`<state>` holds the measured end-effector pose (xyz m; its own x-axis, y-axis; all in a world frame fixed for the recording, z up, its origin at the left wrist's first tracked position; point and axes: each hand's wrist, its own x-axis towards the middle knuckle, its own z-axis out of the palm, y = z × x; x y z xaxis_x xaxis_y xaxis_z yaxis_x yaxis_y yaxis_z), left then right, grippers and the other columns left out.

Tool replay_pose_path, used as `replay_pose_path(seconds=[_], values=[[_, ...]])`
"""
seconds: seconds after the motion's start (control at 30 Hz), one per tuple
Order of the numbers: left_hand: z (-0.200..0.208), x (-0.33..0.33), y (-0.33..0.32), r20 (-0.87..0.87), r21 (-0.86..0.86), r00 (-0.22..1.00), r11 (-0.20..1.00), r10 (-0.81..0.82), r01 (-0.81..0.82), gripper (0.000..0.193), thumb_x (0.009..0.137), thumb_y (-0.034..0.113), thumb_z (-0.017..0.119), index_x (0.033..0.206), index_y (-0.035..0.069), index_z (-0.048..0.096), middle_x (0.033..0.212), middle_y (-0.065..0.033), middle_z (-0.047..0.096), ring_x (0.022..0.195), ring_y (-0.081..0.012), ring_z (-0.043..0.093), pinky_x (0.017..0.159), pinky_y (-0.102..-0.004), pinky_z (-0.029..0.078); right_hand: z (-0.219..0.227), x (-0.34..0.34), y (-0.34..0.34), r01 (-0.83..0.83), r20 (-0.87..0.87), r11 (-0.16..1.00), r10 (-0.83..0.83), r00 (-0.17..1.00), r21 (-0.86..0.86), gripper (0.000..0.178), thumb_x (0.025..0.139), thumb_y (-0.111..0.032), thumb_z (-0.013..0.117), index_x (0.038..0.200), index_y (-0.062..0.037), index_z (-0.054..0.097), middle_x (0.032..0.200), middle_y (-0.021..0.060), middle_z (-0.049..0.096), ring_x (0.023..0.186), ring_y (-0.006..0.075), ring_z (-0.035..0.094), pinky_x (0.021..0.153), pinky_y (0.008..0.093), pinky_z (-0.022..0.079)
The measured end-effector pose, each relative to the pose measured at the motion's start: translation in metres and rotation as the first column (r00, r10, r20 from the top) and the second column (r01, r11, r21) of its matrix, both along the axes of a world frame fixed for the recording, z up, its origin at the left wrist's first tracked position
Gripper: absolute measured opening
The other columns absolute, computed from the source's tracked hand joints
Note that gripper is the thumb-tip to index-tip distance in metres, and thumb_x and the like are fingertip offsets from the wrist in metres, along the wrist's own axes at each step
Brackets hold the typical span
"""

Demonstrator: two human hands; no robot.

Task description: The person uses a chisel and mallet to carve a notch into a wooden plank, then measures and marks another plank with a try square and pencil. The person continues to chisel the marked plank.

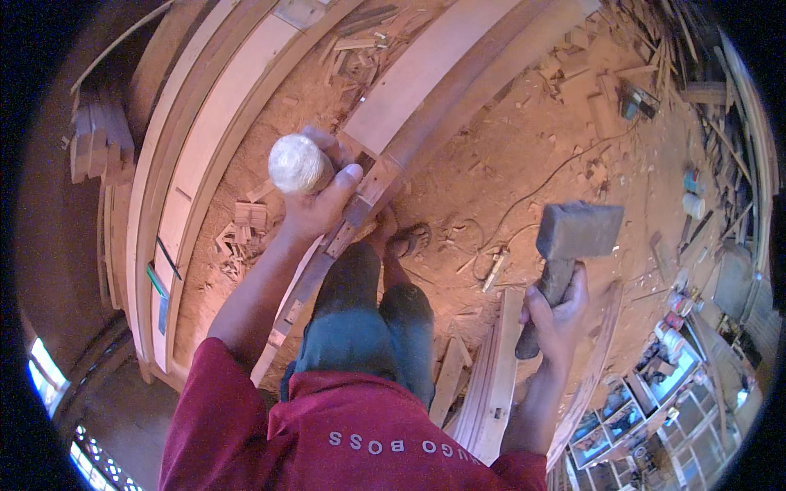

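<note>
Red short-sleeved shirt with white lettering (368, 438) fills the lower middle; dark grey-blue trousers (348, 340) just beyond it. Left hand (322, 196) is wrapped round a tool with a pale, round, ball-like end (296, 164); thumb shows at its right side, most fingers hidden behind. That tool is over or beside a narrow brown timber with cut slots (301, 295), which runs past the left of the legs; lower end hidden, so can't tell if it touches the wood. Right hand (561, 311) grips the short handle of a grey-brown block-headed hammer (579, 229), thumb and fingers curled round it. Hammer is held up at right, head pointing away from the person, well apart from the round-ended tool. Wide pale reddish beam (434, 74) lies beyond left hand. Long pale planks (221, 123) run along the left. Wood offcuts (247, 221) and thin dark cable (524, 196) lie on dusty orange-brown floor (565, 159).
</note>
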<state>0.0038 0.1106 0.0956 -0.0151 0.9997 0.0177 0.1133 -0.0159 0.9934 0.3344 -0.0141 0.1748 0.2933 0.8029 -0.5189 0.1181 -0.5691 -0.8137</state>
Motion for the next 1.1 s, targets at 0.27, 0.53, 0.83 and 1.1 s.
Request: replay_pose_path(seconds=[0.27, 0.53, 0.83, 1.1], values=[[0.010, 0.009, -0.016, -0.086, 0.017, 0.996, 1.000, -0.009, 0.011, 0.027, 0.080, 0.004, 0.073, 0.101, 0.005, 0.056, 0.087, -0.0031, 0.054, 0.080, -0.0143, 0.055, 0.072, -0.0317, 0.046, 0.012, -0.023, 0.030, -0.316, 0.301, 0.926, 0.247, 0.921, 0.209, 0.044, 0.072, -0.011, 0.074, 0.111, -0.0020, 0.057, 0.083, 0.0069, 0.062, 0.069, 0.0144, 0.057, 0.067, 0.0317, 0.050], [-0.004, 0.000, -0.025, -0.055, 0.068, 0.998, 0.997, 0.041, -0.037, 0.030, 0.080, 0.002, 0.074, 0.103, 0.004, 0.055, 0.089, -0.0035, 0.057, 0.082, -0.0152, 0.057, 0.075, -0.0323, 0.047, 0.019, -0.042, 0.046, -0.368, 0.240, 0.889, 0.308, 0.921, 0.273, 0.049, 0.071, -0.011, 0.078, 0.114, -0.0009, 0.056, 0.086, 0.0147, 0.067, 0.079, 0.0244, 0.069, 0.072, 0.0372, 0.053], [-0.004, 0.003, -0.021, -0.106, 0.115, 0.994, 0.993, -0.015, 0.027, 0.023, 0.081, 0.002, 0.073, 0.099, 0.003, 0.058, 0.086, -0.0029, 0.057, 0.080, -0.0129, 0.058, 0.072, -0.0304, 0.048, 0.035, -0.053, 0.057, -0.479, 0.360, 0.812, 0.361, 0.861, 0.333, 0.046, 0.074, -0.015, 0.078, 0.113, -0.0020, 0.056, 0.086, 0.0201, 0.066, 0.076, 0.0346, 0.071, 0.069, 0.0409, 0.054], [-0.045, 0.000, -0.023, -0.085, 0.129, 0.996, 0.991, -0.019, 0.030, 0.023, 0.083, 0.003, 0.073, 0.103, 0.002, 0.061, 0.089, -0.0021, 0.063, 0.082, -0.0119, 0.060, 0.075, -0.0309, 0.050, 0.128, -0.074, 0.107, -0.580, 0.486, 0.452, 0.316, 0.815, 0.678, 0.045, 0.076, -0.011, 0.076, 0.115, -0.0007, 0.056, 0.085, 0.0179, 0.065, 0.079, 0.0290, 0.068, 0.071, 0.0390, 0.053]])
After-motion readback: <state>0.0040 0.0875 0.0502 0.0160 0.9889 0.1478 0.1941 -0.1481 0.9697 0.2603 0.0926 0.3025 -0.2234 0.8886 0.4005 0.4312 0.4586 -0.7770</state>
